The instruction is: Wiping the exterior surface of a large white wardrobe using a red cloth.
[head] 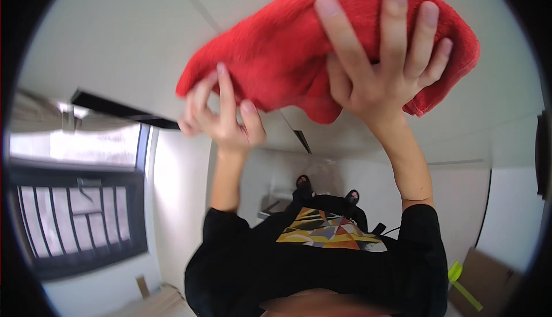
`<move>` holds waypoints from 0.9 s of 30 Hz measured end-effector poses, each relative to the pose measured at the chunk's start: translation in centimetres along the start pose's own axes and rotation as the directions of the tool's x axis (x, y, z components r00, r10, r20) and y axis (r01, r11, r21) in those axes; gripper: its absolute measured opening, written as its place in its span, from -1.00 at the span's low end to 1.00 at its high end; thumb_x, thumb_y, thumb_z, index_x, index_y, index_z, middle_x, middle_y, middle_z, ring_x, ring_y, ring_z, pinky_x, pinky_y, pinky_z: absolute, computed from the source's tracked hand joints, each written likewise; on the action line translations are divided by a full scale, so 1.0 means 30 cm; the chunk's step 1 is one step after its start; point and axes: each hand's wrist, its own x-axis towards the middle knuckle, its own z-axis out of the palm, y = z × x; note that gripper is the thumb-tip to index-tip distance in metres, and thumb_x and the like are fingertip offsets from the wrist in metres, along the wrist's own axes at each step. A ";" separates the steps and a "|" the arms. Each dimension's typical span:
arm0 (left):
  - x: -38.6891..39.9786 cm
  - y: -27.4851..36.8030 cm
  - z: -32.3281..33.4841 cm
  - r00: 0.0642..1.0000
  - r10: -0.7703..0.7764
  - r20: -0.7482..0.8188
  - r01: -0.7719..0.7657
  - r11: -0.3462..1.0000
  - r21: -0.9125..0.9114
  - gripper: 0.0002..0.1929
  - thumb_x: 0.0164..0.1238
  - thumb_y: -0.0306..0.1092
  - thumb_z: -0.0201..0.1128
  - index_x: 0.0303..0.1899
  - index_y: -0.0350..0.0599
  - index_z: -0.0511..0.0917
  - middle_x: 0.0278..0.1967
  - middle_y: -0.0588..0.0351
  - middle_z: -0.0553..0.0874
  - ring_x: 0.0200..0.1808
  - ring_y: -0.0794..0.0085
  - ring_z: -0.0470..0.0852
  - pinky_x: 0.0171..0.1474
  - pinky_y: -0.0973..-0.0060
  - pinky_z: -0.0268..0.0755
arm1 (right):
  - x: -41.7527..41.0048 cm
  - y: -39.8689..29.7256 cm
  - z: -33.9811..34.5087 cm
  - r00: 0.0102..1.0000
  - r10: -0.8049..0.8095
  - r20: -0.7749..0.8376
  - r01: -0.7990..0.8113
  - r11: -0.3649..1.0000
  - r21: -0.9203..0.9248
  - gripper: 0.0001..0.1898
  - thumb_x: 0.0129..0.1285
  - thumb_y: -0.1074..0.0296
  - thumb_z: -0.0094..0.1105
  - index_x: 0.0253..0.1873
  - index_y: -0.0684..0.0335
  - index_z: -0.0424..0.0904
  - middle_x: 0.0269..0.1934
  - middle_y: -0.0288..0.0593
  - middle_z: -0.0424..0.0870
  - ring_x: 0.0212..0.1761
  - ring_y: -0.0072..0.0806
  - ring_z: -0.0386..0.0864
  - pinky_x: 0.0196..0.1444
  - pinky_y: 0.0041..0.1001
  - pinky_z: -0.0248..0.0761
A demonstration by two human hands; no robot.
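Observation:
A red cloth with a fuzzy weave is spread and bunched against a pale, flat panelled surface with a thin seam. My right hand presses its right part, fingers spread over the fabric and the thumb by a fold. At the cloth's lower left edge is my left hand, slightly blurred. Its fingers are apart and its fingertips overlap the fabric; no firm grip is visible. Both arms are raised in front of me. Whatever lies behind the cloth is hidden.
To the left is a window with dark bars and a handle, below gathered fabric. A long black strip runs near my left hand. At lower right a brown board or box stands by a yellow-green object.

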 end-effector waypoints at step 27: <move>-0.227 0.692 0.289 0.934 0.261 0.245 -0.193 0.943 -0.271 -0.21 0.22 0.31 0.30 0.29 -0.14 0.52 0.27 -0.64 0.39 0.04 -0.49 0.59 -0.01 -0.11 0.54 | -0.880 0.286 -0.093 0.811 0.481 0.334 -0.574 0.767 0.286 -0.43 0.18 -0.17 0.26 0.31 -0.26 0.61 0.56 0.09 0.16 0.62 0.11 -0.01 0.58 0.14 -0.33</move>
